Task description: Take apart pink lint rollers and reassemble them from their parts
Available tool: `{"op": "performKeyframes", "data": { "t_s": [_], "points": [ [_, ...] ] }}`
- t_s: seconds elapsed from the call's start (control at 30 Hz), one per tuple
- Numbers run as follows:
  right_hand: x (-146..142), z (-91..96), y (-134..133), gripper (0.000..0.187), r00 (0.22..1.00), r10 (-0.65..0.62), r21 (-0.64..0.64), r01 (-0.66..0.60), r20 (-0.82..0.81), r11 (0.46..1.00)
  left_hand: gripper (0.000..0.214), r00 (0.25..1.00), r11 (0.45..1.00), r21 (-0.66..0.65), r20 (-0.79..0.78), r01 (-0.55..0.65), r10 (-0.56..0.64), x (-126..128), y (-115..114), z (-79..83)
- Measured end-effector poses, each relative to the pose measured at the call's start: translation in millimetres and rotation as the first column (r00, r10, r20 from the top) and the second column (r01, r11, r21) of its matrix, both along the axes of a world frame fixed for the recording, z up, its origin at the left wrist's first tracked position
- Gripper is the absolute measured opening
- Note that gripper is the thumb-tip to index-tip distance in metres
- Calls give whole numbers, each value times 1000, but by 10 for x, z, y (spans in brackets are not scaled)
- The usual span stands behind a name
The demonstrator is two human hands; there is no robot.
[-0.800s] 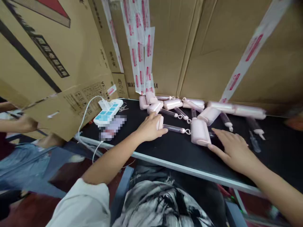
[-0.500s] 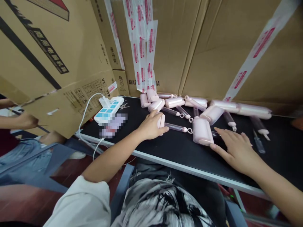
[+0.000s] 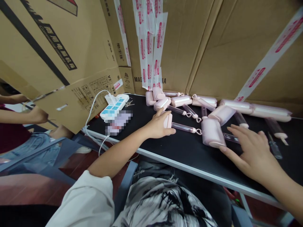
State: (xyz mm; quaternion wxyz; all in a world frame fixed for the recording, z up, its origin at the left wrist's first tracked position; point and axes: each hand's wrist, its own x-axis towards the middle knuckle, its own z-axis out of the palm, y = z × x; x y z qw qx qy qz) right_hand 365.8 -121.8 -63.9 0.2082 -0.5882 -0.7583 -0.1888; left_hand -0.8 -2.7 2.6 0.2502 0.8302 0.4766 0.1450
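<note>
My left hand [image 3: 158,125] rests on the table with fingers and thumb around the pink head of a lint roller [image 3: 168,120]. This roller's clear handle, ending in a heart-shaped loop, points right. My right hand [image 3: 253,154] is spread open over the table, its thumb tip at the lower end of another lint roller [image 3: 213,134] with a clear cover; whether it touches is hard to tell. That roller's handle runs partly under my right fingers. Several more pink lint rollers [image 3: 181,101] lie behind, along the cardboard.
A screwdriver [image 3: 274,148] lies at the right. On the left are a white power strip [image 3: 115,107], keys [image 3: 129,103] and a blurred-out phone-like object [image 3: 119,123] with a cable. Cardboard walls [image 3: 184,47] border the black table [image 3: 165,151]. Another person's arm [image 3: 28,115] shows at far left.
The view has shifted, so most things appear farther right. Both hands keep nearly the same places beside the lint rollers.
</note>
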Motion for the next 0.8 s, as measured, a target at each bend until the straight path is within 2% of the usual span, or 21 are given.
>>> {"op": "performKeyframes", "data": {
  "t_s": [0.07,0.13,0.2,0.3,0.43,0.5,0.57,0.67,0.8],
  "points": [
    [-155,115,-17,52,994,108,72,-109,19,991,124,997,997,-54,-50,48,-51,-59,28,81],
    [-338,230,11,45,973,226,81,-228,35,970,138,984,990,-91,-132,106,-117,-136,101,141],
    [-530,336,92,42,950,310,44,-312,47,949,144,969,980,-106,-166,169,-185,-197,197,160],
    [-824,467,282,42,921,386,-90,-381,48,920,140,962,967,-75,-103,245,-252,-219,280,120],
    [-1200,519,516,63,924,378,-271,-380,-63,884,128,965,965,1,-27,262,-262,-154,163,46],
    [-1338,463,592,78,929,348,-340,-370,-126,865,121,963,963,31,18,267,-267,-120,71,30],
    [-1415,374,642,85,932,317,-361,-361,-177,860,114,959,962,57,83,267,-271,-95,11,25],
    [-1436,260,666,76,928,299,-316,-359,-224,878,107,946,957,91,150,275,-286,-79,-12,28],
    [-1404,233,626,64,929,286,-247,-341,-233,907,97,932,943,136,161,304,-323,-107,-2,65]
  ]
}}
